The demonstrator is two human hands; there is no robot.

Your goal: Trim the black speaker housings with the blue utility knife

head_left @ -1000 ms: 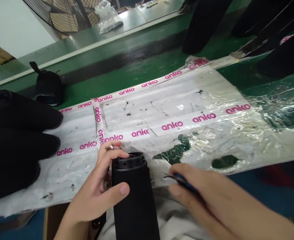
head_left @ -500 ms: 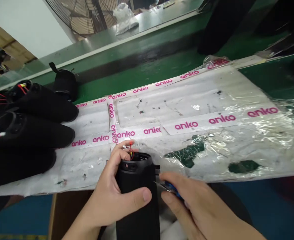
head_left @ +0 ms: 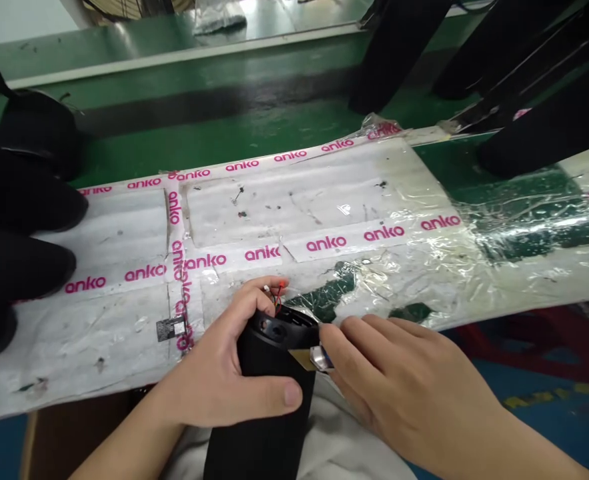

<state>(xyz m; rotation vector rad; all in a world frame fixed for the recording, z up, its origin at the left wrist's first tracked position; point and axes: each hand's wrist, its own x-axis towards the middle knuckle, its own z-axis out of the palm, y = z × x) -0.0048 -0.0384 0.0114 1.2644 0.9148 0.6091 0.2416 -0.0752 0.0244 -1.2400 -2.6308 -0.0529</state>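
Note:
My left hand (head_left: 224,380) is wrapped round a black fabric-covered cylinder (head_left: 269,427) that stands upright at the near edge of the bench. Its fingertips pinch thin red and white wires (head_left: 277,293) coming out of the cylinder's open top. My right hand (head_left: 404,387) is closed on a small tool with a blue handle and metal tip (head_left: 320,358), which presses a tan strip (head_left: 299,358) against the cylinder's upper side.
A white foam mat (head_left: 299,207) with pink "anko" tape and crumpled clear film covers the green bench. Several black cylinders (head_left: 19,267) lie at the left. More black cylinders (head_left: 539,127) lie at the back right. A small black label (head_left: 170,329) lies on the mat.
The view shifted right and down. My right hand moved the tool up against the cylinder's upper side, where a tan strip now shows. My left hand kept its grip.

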